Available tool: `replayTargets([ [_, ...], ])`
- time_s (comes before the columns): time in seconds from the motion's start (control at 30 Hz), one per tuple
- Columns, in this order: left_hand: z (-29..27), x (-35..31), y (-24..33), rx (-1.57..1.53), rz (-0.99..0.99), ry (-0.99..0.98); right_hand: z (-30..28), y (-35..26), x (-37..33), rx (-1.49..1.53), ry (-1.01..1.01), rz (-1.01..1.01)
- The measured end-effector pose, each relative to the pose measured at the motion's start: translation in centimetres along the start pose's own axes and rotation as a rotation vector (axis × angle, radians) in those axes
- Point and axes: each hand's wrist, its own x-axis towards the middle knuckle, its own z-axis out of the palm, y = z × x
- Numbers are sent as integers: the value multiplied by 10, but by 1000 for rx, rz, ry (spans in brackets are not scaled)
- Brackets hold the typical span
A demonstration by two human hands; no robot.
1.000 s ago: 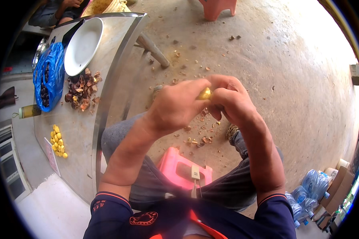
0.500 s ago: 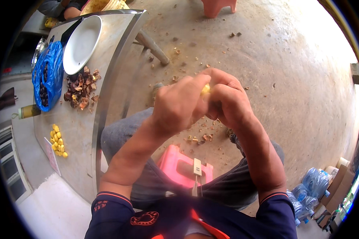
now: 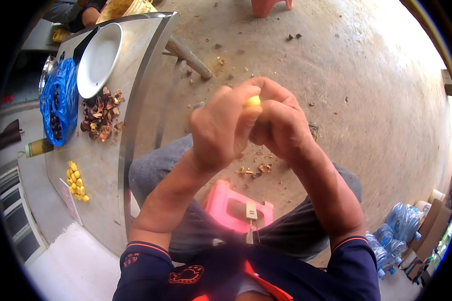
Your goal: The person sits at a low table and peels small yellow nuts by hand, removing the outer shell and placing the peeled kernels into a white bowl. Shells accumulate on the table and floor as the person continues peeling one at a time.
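A yellow peeled chestnut (image 3: pixel 253 101) shows between my hands, raised above my knees. My left hand (image 3: pixel 217 125) pinches it between thumb and fingers. Against its other side is my right hand (image 3: pixel 282 125), fingers curled; part of the nut is hidden by them. On the table (image 3: pixel 93 188) to my left lie a row of peeled yellow chestnuts (image 3: pixel 77 181) and a heap of brown shells (image 3: pixel 102 114). Behind these, a blue plastic bag (image 3: pixel 71 95) holds dark unpeeled chestnuts, beside a white oval plate (image 3: pixel 99 60).
Shell bits (image 3: pixel 256 169) are scattered on the floor. A pink stool (image 3: pixel 217 200) stands between my legs, a red stool (image 3: pixel 271 7) farther off. Plastic bottles (image 3: pixel 398 223) sit at right. Another person's leg (image 3: pixel 89 17) shows at far left, beside a yellow basket (image 3: pixel 116 10).
My hands have shifted slightly upward and left. More of the yellow chestnut shows now, with my left fingertips and thumb on it.
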Motion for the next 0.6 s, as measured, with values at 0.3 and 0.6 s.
replayTargets([
  [0.3, -2, -1, 0, -629, -778, 80, 17, 8, 5, -420, 153, -79],
  [0.6, -19, 13, -2, -798, -1075, -90, 0, 2, 2, -752, 187, -360],
])
